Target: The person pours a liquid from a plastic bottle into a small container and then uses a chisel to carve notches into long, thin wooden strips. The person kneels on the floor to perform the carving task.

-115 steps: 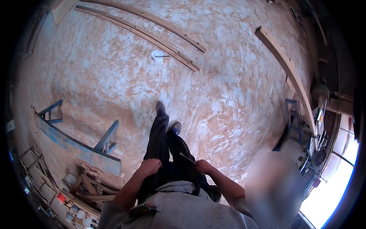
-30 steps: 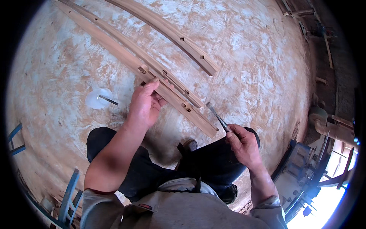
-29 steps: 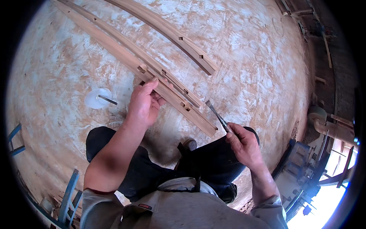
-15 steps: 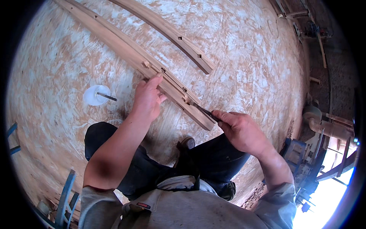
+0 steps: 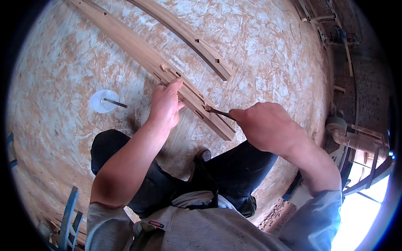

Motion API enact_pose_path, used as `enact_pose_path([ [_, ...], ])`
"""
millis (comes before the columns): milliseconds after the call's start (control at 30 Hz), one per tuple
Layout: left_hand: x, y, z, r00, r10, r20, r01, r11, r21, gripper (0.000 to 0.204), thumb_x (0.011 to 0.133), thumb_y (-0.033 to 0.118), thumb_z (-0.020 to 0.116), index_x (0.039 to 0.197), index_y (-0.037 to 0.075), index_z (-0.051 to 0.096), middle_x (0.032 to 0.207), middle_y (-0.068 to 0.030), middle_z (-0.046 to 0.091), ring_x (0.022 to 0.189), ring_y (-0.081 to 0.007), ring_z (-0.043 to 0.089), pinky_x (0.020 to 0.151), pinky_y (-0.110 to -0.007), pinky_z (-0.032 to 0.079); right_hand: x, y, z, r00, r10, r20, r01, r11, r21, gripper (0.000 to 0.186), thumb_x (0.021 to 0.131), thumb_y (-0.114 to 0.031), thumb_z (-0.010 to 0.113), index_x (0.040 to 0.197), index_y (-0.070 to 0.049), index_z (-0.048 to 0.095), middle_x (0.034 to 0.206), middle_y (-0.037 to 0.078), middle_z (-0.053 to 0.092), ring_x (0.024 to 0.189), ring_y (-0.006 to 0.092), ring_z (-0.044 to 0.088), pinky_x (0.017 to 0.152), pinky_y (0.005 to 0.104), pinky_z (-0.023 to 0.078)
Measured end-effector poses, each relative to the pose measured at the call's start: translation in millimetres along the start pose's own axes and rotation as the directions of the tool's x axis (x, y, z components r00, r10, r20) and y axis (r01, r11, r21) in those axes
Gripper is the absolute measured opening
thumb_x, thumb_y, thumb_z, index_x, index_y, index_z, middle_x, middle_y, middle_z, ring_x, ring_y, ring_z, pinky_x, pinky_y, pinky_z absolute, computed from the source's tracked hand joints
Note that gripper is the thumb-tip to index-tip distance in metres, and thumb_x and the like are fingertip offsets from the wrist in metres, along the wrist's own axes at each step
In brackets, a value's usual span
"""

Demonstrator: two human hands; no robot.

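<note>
My left hand (image 5: 165, 104) grips a long pale wooden rail (image 5: 125, 48), thumb on its upper face and fingers curled underneath. The rail runs diagonally toward the upper left and has small cut slots near the lower end, with another piece lying tight alongside it. My right hand (image 5: 264, 125) is closed on a slim metal chisel (image 5: 220, 112), whose tip meets a slot in the rail; the handle is mostly hidden in my fist. Left of the rail is a white translucent container (image 5: 98, 101) with a dark stick (image 5: 117, 103) resting in it.
A second curved rail (image 5: 176, 31) with square holes lies beyond on the mottled floor (image 5: 264, 62). Blue frames (image 5: 69, 217) stand at lower left. A duct (image 5: 341, 136), dark machinery and loose wood line the right, near a bright opening. My bent legs (image 5: 234, 175) are below the hands.
My right hand has moved up toward the rail, turning over as the chisel reached the slot. My left hand, with the rail, has shifted slightly up and right. Earlier I was standing.
</note>
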State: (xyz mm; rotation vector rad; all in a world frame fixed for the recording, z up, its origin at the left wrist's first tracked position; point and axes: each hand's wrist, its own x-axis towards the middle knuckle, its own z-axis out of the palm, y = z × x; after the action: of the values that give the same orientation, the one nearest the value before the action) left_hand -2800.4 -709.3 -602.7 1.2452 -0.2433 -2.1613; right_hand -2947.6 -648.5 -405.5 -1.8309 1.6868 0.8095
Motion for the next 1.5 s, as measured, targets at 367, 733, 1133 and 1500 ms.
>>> enact_pose_path([
  [367,-8,10,6,0.997,0.012,0.076,-0.015,0.999,0.03,0.024,0.096,0.018,0.055,0.115,0.003,0.056,0.111,-0.0081,0.059,0.102,-0.0229,0.06,0.09,-0.048,0.049,4,-10,-14,0.995,-0.079,0.055,0.091,0.965,-0.245,0.026,0.084,-0.009,0.053,0.107,-0.009,0.063,0.071,0.014,0.064,0.067,0.0295,0.067,0.058,0.0395,0.053],
  [733,-2,5,-2,0.989,0.027,0.146,-0.023,0.999,-0.034,0.024,0.096,0.017,0.054,0.115,0.001,0.055,0.112,-0.0102,0.06,0.103,-0.0238,0.059,0.093,-0.049,0.047,-6,-20,25,0.998,0.009,-0.059,-0.024,0.967,-0.253,0.032,0.089,-0.014,0.053,0.12,-0.01,0.058,0.078,0.016,0.065,0.069,0.0299,0.069,0.057,0.0398,0.055],
  [1133,7,5,-6,0.983,-0.016,0.18,0.029,0.997,-0.067,0.026,0.097,0.018,0.047,0.113,-0.001,0.058,0.107,-0.015,0.065,0.103,-0.0254,0.063,0.099,-0.042,0.044,-24,12,16,0.951,-0.008,-0.31,0.023,0.999,0.044,0.026,0.083,-0.011,0.061,0.108,-0.012,0.066,0.076,0.01,0.063,0.069,0.0282,0.066,0.057,0.0395,0.053],
  [1500,9,6,-9,0.976,0.016,0.217,-0.008,0.999,-0.035,0.027,0.099,0.02,0.046,0.112,0.0,0.059,0.105,-0.0131,0.067,0.101,-0.023,0.064,0.097,-0.038,0.044,-4,-19,-25,0.988,-0.121,-0.094,0.072,0.91,-0.409,0.019,0.08,-0.01,0.059,0.098,-0.012,0.066,0.076,0.006,0.061,0.076,0.0214,0.066,0.059,0.0357,0.053],
])
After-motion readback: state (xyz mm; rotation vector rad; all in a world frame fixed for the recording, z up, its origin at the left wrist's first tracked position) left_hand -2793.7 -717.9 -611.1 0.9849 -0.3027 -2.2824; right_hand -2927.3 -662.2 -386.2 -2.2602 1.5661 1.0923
